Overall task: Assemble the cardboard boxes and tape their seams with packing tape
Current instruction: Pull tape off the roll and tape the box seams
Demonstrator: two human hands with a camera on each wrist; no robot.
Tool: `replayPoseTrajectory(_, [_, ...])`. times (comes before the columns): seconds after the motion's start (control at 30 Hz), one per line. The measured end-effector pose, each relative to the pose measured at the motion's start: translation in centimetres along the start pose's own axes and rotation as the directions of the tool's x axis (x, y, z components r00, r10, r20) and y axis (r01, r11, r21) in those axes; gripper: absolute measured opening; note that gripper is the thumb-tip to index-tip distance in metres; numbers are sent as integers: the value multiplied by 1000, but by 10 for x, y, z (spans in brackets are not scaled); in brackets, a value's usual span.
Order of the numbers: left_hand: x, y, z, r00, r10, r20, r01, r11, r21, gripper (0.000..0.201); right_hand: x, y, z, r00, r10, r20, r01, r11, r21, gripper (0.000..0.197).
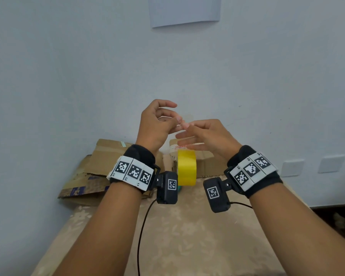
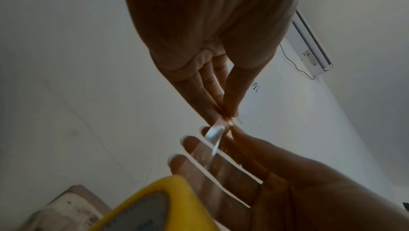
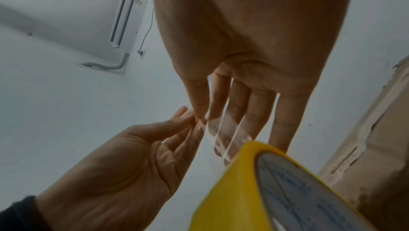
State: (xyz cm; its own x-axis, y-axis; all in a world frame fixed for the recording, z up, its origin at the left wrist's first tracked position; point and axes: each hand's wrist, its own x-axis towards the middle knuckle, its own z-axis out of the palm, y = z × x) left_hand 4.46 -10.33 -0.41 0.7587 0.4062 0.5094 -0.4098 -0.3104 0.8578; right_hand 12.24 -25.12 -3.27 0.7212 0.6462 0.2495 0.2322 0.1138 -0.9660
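On the left, flattened cardboard (image 1: 100, 170) lies on the patterned bench (image 1: 187, 236) against the wall, none of it folded into a box yet. Our left hand (image 1: 157, 124) is raised, thumb and fingers pinched on the free end of the clear tape strip (image 2: 213, 135). The strip runs down to the yellow tape roll (image 1: 187, 167), which seems to hang from it between our wrists, in front of a small taped box (image 1: 189, 156). Our right hand (image 1: 205, 136) pinches the same end with thumb and forefinger, its other fingers spread straight behind the strip. The strip looks twisted near the pinch, so it could fold onto itself or stick to those spread fingers. If either pinch slips, the roll's weight could pull it down onto the bench.
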Motion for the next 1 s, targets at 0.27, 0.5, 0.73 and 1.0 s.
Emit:
replayPoseTrajectory(0.27, [-1,1,-8,999,22,48,-27,993,113,33,-6,-4,-6,991,72,109,-68,997,-37,35])
replayPoseTrajectory(0.5, [-2,-2,-10,999,-17,29,11,984,177,21,-8,-9,-5,992,81,97,-73,994,-85,32])
replayPoseTrajectory(0.73, [-1,-15,-36,958,-287,-32,277,882,383,16,-15,-15,-18,994,76,84,-61,984,-170,27])
replayPoseTrajectory(1.0, [-14,-57,-27,655,-731,193,430,570,700,2,-15,-14,-22,991,64,119,-47,989,-140,32])
